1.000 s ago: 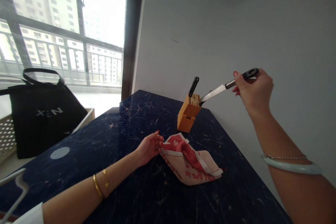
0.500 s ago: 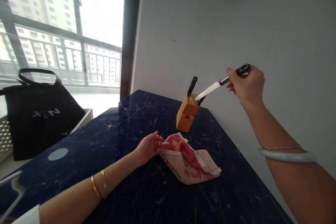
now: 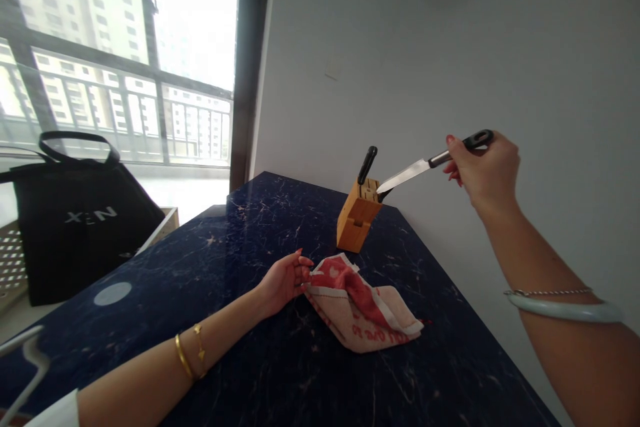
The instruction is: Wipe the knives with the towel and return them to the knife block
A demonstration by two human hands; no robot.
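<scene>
Stretching over the dark tabletop (image 3: 240, 233), the right hand (image 3: 487, 170) is raised, fingers wrapped round the knife (image 3: 407, 175) handle, blade tip at the wooden block (image 3: 356, 217). The left hand (image 3: 285, 278) rests beside the cloth (image 3: 363, 313), fingers curled at its edge; whether they grip it, I can't tell.

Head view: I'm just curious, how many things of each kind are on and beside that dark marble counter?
Knives: 2, the held knife in the right hand and the slotted knife
Knife block: 1
Cloth: 1, at the left hand
Black bag: 1
Total: 5
</scene>
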